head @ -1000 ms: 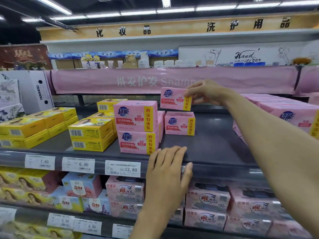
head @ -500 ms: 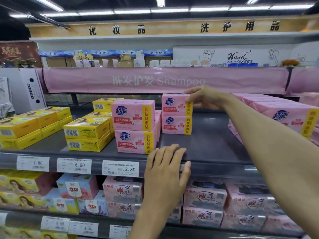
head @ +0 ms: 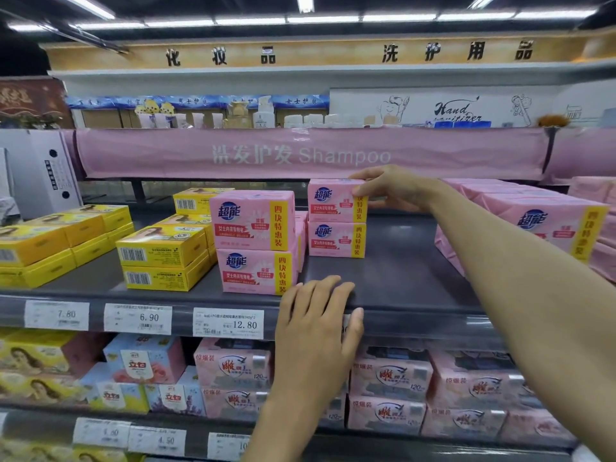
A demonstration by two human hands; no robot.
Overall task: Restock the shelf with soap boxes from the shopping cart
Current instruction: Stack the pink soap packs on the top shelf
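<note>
The right hand (head: 393, 191) reaches in from the right and far across the grey shelf (head: 393, 278). It grips the right end of the top soap box (head: 333, 200), with fingers curled over the top edge and the thumb against the right side. That pink box sits squarely on the lower soap box (head: 335, 240), a matching one that stands on the shelf towards the back. Both printed fronts face the near side.

The left hand (head: 320, 325) lies flat on the near lip of the shelf. Its fingers are straight and close together on the shelf surface, and its thumb is spread to the right along the front edge. It holds nothing.

Just left of the two-box stack, and nearer, stands a front stack of pink boxes (head: 255, 241), two high and of the same brand. Further left are the yellow boxes (head: 163, 251), stacked in several rows. To the right, partly behind the right forearm, are more pink packs (head: 540, 225).

The price tags (head: 228, 323) along the shelf front read 7.80, 6.90 and 12.80. Below, the lower shelf holds pink wrapped packs (head: 390, 378) and blue boxes (head: 143, 358). A pink banner (head: 300, 155) reading "Shampoo" hangs above the shelf.
</note>
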